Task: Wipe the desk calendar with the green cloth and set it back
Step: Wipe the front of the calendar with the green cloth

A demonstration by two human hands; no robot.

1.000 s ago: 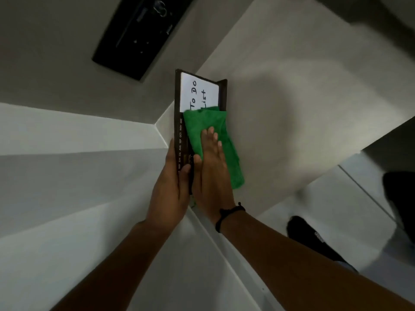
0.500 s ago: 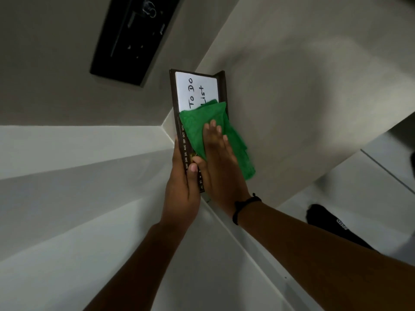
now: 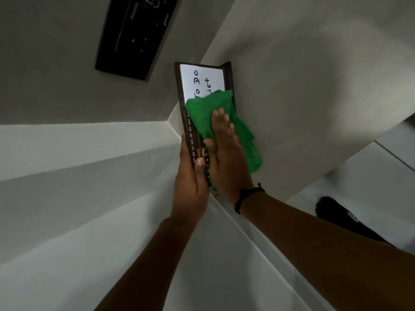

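Observation:
The desk calendar [image 3: 203, 80] is a dark brown frame with a white "To Do List" panel and a strip of month names along its left edge. It is held up in front of me, turned on its side. My left hand [image 3: 190, 187] grips its near end, thumb on the month strip beside a small gold slider. My right hand [image 3: 226, 151] lies flat on the green cloth [image 3: 202, 115], pressing it against the calendar's face. The cloth covers the lower part of the white panel and hangs off past the right edge.
A black wall panel [image 3: 134, 34] is mounted at the upper left. White ledges and a wall corner [image 3: 89, 153] run behind my hands. A black shoe [image 3: 336, 218] stands on the pale floor at the lower right.
My right hand and the green cloth have slid a little up the calendar's face, covering more of the written words. The left hand keeps the same grip.

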